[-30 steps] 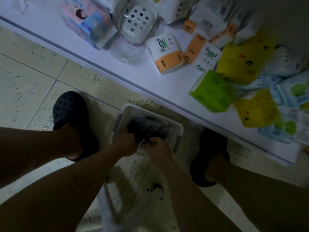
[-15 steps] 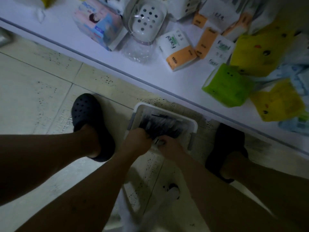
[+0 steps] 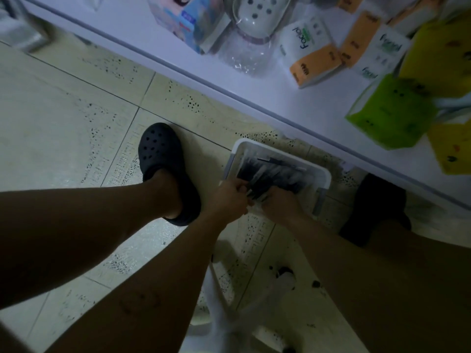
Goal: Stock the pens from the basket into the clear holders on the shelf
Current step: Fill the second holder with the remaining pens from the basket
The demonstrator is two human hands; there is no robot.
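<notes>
A white plastic basket (image 3: pixel 321 173) sits on the tiled floor between my feet, close under the shelf edge. It holds a heap of dark pens (image 3: pixel 275 173). Both my hands reach down into its near end. My left hand (image 3: pixel 229 197) has its fingers curled round a bunch of pens. My right hand (image 3: pixel 279 202) grips the same bunch from the right side. The two hands almost touch. No clear holders are in view.
A low white shelf (image 3: pixel 163 47) runs diagonally across the top, carrying facial tissue packs (image 3: pixel 309 56), a perforated white dish (image 3: pixel 257 16) in plastic wrap and green and yellow packs (image 3: pixel 390 112). My black clogs (image 3: pixel 163 159) flank the basket. White stool legs (image 3: pixel 221 314) stand below.
The view has shifted, so the basket and shelf sit further right and lower. Both hands stay in the basket, drawn closer together around the pens.
</notes>
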